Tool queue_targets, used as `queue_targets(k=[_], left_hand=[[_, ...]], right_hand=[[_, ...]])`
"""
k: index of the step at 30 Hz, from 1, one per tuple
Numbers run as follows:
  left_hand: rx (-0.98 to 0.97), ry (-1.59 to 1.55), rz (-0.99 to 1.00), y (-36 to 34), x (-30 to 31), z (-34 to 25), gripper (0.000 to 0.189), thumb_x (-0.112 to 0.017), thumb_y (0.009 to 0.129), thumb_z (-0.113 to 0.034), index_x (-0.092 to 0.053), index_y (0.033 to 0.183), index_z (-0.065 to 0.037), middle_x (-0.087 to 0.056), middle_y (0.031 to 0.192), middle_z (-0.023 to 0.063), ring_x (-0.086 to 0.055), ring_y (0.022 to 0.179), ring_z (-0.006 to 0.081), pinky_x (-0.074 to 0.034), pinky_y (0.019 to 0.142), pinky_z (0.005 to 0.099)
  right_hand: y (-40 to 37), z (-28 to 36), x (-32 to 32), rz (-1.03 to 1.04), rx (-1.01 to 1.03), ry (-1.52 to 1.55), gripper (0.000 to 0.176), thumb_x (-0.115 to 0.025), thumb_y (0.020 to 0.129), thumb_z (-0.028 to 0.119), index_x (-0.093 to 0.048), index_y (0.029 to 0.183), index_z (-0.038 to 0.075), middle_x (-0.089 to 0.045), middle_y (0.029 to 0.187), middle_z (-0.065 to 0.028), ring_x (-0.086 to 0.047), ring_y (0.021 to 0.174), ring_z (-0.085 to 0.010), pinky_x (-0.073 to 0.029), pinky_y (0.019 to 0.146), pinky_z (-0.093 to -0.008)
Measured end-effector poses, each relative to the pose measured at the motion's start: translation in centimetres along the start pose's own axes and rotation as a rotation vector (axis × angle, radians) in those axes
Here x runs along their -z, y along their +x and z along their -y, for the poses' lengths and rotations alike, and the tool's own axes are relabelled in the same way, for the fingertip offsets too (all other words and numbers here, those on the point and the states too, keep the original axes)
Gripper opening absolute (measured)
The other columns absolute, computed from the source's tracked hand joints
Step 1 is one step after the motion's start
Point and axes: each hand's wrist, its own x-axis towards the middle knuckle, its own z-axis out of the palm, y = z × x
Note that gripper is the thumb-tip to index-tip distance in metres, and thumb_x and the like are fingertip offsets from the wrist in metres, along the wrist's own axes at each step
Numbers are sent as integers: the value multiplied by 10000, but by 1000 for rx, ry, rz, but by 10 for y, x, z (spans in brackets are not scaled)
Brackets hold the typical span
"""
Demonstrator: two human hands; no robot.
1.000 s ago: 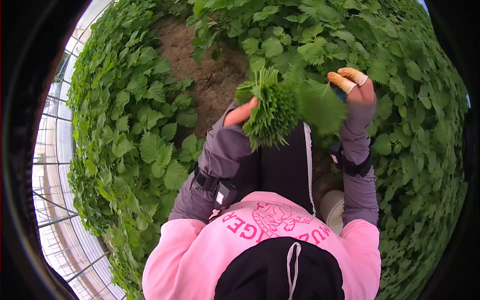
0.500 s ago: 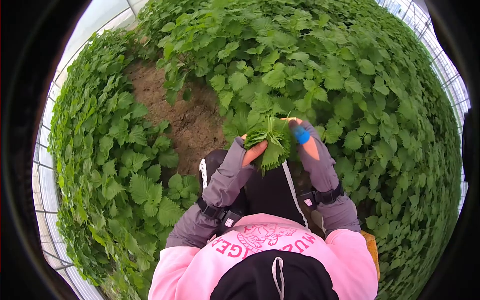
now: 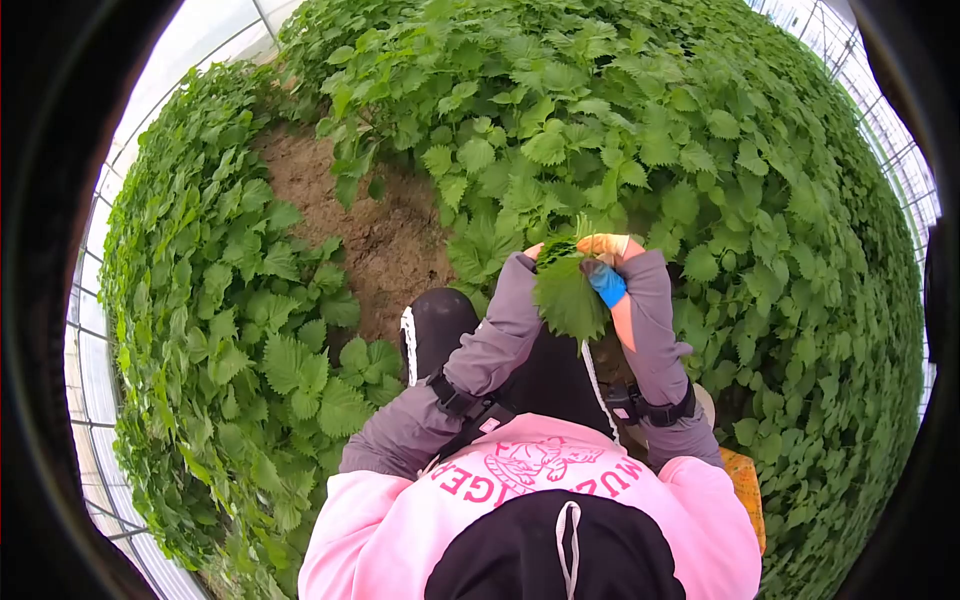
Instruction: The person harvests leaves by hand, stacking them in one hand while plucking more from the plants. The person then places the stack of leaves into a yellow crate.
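A bunch of green toothed leaves (image 3: 572, 300) is held up between my two hands, above my dark trousers. My right hand (image 3: 608, 262), with an orange covering on the fingers and blue on the thumb side, is closed on the upper right of the bunch, near the stems. Most of my left hand (image 3: 535, 251) lies behind the leaves and the grey sleeve; only a small part shows at the bunch's upper left, so its fingers are hidden.
Dense leafy plants (image 3: 700, 150) rise in front and on the right, with another row (image 3: 220, 300) on the left. Bare soil (image 3: 385, 235) runs between them. A yellow object (image 3: 743, 490) is beside my right hip. Greenhouse framing (image 3: 95, 340) stands at the edge.
Both hands have moved a little to the right with the bunch. The bunch has turned, a broad leaf now faces me, and my left hand has gone mostly behind it.
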Motion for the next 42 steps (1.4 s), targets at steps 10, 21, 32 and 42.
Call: queue_targets(k=[10, 21, 32, 42], left_hand=[[296, -75, -63, -3, -4, 8, 266, -522, 878, -269, -540, 979, -24, -544, 782, -27, -497, 677, 56, -418, 590, 211], [349, 250, 198, 18, -45, 27, 244, -584, 828, -161, -536, 1018, -16, -562, 839, -17, -482, 711, 66, -425, 633, 230], [257, 654, 257, 49, -62, 63, 224, -615, 796, -142, -573, 973, -10, -598, 834, -19, -506, 743, 54, -430, 649, 222], [190, 630, 233, 65, -59, 60, 266, -614, 808, -220, -573, 975, -17, -593, 816, -15, -489, 729, 60, -424, 655, 239]], right_hand=[[3, -18, 14, -135, -156, -337, 200, -658, 749, 166, -548, 851, 34, -497, 662, -63, -449, 599, -141, -370, 563, -277], [-17, -39, 70, -177, -275, -143, 136, -599, 779, 121, -545, 864, 31, -469, 679, 16, -402, 614, -71, -348, 553, -222], [-11, -31, 134, -108, -404, -113, 138, -563, 795, 68, -548, 929, 43, -508, 685, -23, -442, 507, -91, -367, 472, -236], [102, -61, 299, -845, -225, 67, 244, -410, 846, 83, -475, 1058, -17, -522, 791, -36, -454, 588, -51, -335, 453, -183]])
